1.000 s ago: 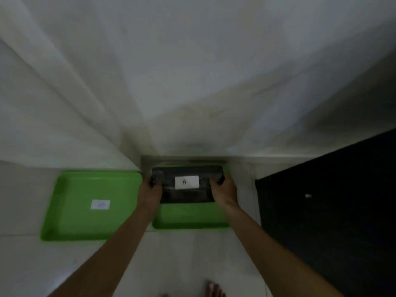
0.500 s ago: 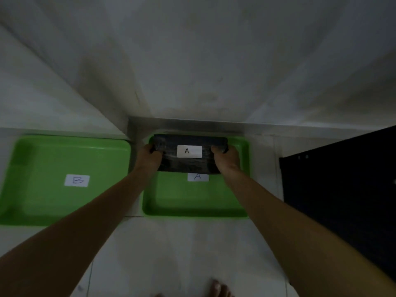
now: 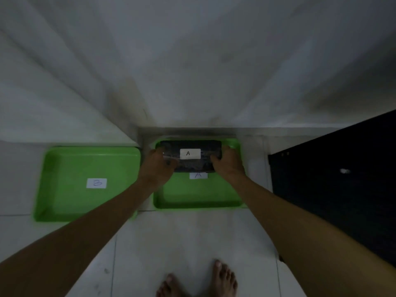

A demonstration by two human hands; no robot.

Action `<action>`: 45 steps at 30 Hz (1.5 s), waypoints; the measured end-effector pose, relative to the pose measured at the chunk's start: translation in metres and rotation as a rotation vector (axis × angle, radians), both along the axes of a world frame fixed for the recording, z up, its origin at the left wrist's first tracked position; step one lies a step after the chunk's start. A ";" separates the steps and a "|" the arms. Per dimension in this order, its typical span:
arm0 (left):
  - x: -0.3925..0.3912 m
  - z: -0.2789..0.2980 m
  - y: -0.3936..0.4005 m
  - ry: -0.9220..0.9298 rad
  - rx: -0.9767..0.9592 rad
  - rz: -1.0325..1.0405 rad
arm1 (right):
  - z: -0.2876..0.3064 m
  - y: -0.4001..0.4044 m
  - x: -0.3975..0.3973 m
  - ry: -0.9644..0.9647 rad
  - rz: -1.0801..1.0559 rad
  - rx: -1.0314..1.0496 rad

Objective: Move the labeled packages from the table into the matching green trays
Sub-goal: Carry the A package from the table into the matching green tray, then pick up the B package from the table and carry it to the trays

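A dark package (image 3: 190, 163) with a white label marked A is held over the far half of the green tray (image 3: 199, 198) labelled A, on the floor by the wall. My left hand (image 3: 157, 166) grips its left end and my right hand (image 3: 228, 163) grips its right end. Whether the package touches the tray floor I cannot tell. The tray's own A label peeks out just below the package. A second green tray (image 3: 70, 200) with a label marked B lies to the left, with nothing else in it.
Both trays sit on a white tiled floor against a white wall corner (image 3: 141, 133). A black surface (image 3: 334, 189) stands at the right. My bare feet (image 3: 199, 281) are at the bottom edge.
The view has tilted down and the trays appear lower in frame. The package, held in both hands, has come down closer to the A tray's far end.
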State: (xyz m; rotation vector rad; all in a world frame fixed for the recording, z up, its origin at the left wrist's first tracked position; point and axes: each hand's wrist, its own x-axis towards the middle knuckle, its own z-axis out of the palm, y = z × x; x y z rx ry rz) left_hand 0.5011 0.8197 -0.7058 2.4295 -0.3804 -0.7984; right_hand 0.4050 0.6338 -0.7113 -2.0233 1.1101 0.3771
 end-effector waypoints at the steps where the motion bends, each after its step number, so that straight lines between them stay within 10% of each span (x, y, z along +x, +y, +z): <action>1: 0.000 0.026 -0.001 0.007 -0.012 -0.037 | 0.021 -0.001 -0.003 0.010 0.036 -0.002; 13: -0.046 0.474 -0.025 0.033 -0.032 -0.279 | 0.435 -0.012 -0.048 0.035 0.381 0.154; 21: -0.138 0.671 -0.073 -0.120 -0.065 -0.373 | 0.652 -0.078 -0.186 -0.306 0.049 0.251; 35: -0.430 0.784 -0.247 -0.092 -0.309 -0.434 | 0.818 -0.238 -0.541 -0.521 -0.151 -0.081; 45: -0.506 0.754 -0.403 -0.388 -0.164 -0.742 | 0.792 -0.351 -0.666 -0.441 -0.261 -0.197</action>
